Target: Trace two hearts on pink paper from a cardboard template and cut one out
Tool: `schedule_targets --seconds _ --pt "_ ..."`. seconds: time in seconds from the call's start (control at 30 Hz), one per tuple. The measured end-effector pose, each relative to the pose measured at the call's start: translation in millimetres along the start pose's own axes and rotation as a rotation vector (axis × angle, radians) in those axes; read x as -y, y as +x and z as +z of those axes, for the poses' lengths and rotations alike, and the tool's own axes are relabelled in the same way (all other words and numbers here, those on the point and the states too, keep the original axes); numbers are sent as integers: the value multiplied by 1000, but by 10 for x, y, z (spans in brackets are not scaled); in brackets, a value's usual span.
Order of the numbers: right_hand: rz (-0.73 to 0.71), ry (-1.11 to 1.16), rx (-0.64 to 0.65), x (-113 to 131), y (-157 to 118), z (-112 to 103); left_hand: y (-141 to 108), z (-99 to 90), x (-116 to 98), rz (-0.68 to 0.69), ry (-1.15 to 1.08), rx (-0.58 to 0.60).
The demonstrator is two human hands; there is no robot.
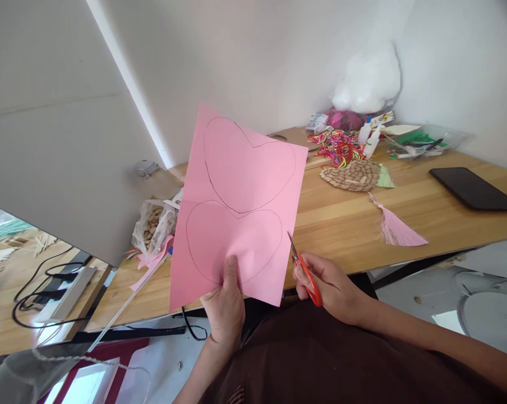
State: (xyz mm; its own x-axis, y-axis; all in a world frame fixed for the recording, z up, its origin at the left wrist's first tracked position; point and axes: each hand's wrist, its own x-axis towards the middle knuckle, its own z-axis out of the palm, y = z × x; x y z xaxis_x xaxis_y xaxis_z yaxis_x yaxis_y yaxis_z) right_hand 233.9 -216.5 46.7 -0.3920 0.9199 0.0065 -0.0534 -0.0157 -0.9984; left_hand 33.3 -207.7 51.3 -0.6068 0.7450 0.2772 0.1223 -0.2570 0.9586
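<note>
A sheet of pink paper (245, 174) with two heart outlines drawn on it, one above the other, is held up over the table edge. My left hand (226, 308) grips its bottom edge, thumb on the front and the other fingers behind. In my right hand (331, 289) is a pair of scissors (310, 280) with orange-red handles. The blade tips point up and touch or nearly touch the sheet's right edge, beside the lower heart; I cannot tell whether they meet the paper. The outlines look uncut.
On the wooden table (333, 224) lie a peanut-covered fish shape (352, 175), a pink tassel (399, 227) and a black tablet (474, 188). Behind them are colourful cords (337, 147), glue bottles (371, 140) and white stuffing (369, 78). A bag of peanuts (152, 224) and pink scraps (152, 261) sit left.
</note>
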Motion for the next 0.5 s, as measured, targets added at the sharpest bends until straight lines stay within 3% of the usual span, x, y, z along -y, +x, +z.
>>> schedule_targets --seconds 0.2,0.5 --pt "7 -4 28 83 7 -23 -5 -31 1 16 83 -4" --pt "15 25 -3 45 -11 -26 -9 -28 29 -11 40 -14"
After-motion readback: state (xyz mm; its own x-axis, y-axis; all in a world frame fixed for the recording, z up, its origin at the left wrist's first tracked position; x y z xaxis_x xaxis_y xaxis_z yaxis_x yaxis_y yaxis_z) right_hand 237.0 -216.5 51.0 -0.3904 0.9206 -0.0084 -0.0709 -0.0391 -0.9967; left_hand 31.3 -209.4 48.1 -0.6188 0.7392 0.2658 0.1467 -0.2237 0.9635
